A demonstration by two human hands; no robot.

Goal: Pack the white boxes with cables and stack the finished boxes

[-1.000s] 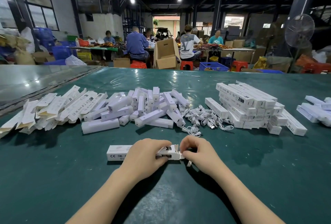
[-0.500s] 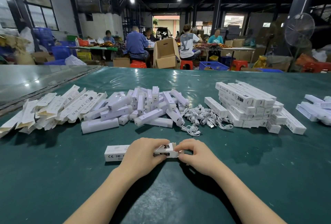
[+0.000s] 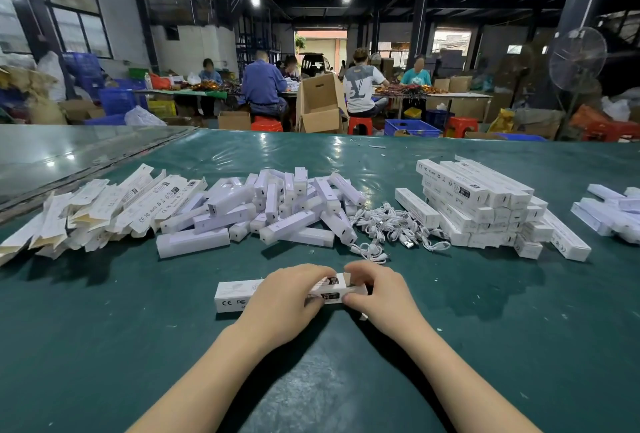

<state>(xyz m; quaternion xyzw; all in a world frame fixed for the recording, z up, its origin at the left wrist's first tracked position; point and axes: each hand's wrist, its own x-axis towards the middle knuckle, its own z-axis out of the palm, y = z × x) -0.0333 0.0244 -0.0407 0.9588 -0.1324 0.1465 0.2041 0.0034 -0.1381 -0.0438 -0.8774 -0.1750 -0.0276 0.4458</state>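
While left hand (image 3: 284,297) and right hand (image 3: 377,294) grasp one white box (image 3: 235,295), one cable heap (image 3: 391,224), one finished stack (image 3: 485,204) behind.

Near table (image 3: 104,346) lies open — cable heap (image 3: 391,224), box stack (image 3: 481,204), seemingly loose, block beyond.

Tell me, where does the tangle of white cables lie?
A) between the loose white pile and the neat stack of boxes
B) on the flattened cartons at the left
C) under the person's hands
A: the cables lie on the table between the loose white pile and the stacked boxes.
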